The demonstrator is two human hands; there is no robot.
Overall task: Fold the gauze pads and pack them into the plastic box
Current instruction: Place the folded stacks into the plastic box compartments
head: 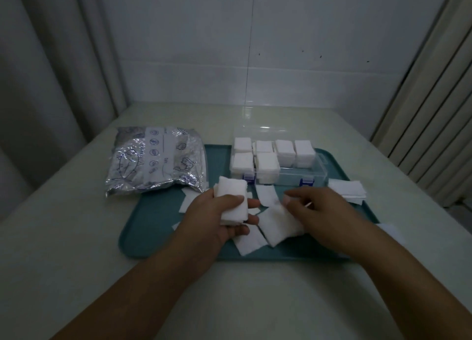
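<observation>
On the teal tray (143,227), the left hand (217,212) grips a stack of folded gauze (233,199). Beside it the right hand (319,212) pinches a loose pad (278,223) with curled fingers. At the tray's far edge stands the open plastic box (301,180), partly filled; left of the tray lies a foil bag (155,161).

One clear plastic box (301,179) holds six stacks of folded gauze pads (283,149) (two rows, four behind and two in front). One teal tray (143,227) carries it. One silver foil bag (155,161) lies on the counter (76,237). Two blue latches (249,177) show on the box. Two hands are visible, the left hand (217,212) and the right hand (324,212).
</observation>
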